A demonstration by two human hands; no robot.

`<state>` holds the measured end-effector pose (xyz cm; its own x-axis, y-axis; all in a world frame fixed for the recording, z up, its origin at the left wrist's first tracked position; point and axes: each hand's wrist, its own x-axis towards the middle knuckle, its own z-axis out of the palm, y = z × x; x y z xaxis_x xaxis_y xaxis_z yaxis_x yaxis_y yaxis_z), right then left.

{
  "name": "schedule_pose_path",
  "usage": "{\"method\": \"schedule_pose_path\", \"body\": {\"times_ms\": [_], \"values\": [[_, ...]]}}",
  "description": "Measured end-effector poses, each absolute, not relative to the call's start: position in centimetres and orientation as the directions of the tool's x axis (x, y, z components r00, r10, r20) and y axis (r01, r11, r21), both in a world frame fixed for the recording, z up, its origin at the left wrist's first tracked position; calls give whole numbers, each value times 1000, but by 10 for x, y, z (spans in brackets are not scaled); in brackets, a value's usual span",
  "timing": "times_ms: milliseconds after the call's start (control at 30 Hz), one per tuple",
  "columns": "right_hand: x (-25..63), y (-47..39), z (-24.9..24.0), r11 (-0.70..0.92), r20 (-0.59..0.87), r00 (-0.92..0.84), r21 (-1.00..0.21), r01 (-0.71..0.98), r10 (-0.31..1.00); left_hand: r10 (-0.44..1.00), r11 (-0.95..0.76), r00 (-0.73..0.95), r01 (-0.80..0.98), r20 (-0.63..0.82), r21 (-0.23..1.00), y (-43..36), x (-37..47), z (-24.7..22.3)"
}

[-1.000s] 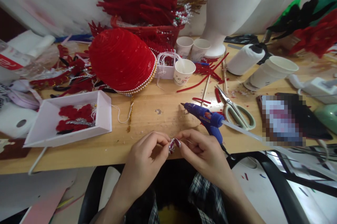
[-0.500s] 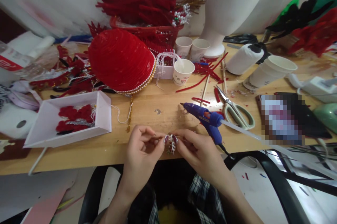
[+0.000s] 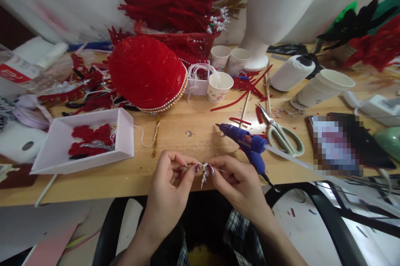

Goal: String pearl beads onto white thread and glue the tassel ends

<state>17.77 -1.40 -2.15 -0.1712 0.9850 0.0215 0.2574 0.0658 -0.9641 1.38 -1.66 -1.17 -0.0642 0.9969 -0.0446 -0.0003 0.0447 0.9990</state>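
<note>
My left hand (image 3: 171, 186) and my right hand (image 3: 239, 182) meet over the table's front edge. Between their thumbs and index fingers they pinch a small beaded ornament (image 3: 204, 174) with silvery-white beads, its strand hanging down. A thin thread or wire end shows by the right fingers. Just beyond the right hand lies a blue glue gun (image 3: 245, 139), its nozzle towards the left. Behind my left hand stands a red dome-shaped cap (image 3: 145, 72) edged with pearls and gold trim.
On the left is a white box (image 3: 121, 145) with red pieces. Scissors (image 3: 283, 130), a phone (image 3: 337, 145) and a white thread cone (image 3: 290, 73) are on the right. Behind stand a paper cup (image 3: 219, 86), a red basket (image 3: 200, 43) and a white mannequin form (image 3: 278, 3).
The beaded strand hangs straighter and narrower between my fingertips. Both hands keep their pinch and have barely moved. The whole view has shifted slightly.
</note>
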Motion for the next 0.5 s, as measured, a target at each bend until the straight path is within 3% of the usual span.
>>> {"method": "schedule_pose_path", "body": {"times_ms": [100, 300, 500], "values": [[175, -16, -23, 59, 29, -142, -975, 216, 989, 997, -26, -72, 70, 31, 997, -21, 16, -13], [177, -10, -17, -104, -125, -226, -989, 102, 966, 977, -185, -52, 266, 206, 946, -23, 15, -24], [180, -2, -22, -286, -224, -270, -933, -220, 937, 881, -457, 100, 427, 462, 780, -19, 15, -23]]}}
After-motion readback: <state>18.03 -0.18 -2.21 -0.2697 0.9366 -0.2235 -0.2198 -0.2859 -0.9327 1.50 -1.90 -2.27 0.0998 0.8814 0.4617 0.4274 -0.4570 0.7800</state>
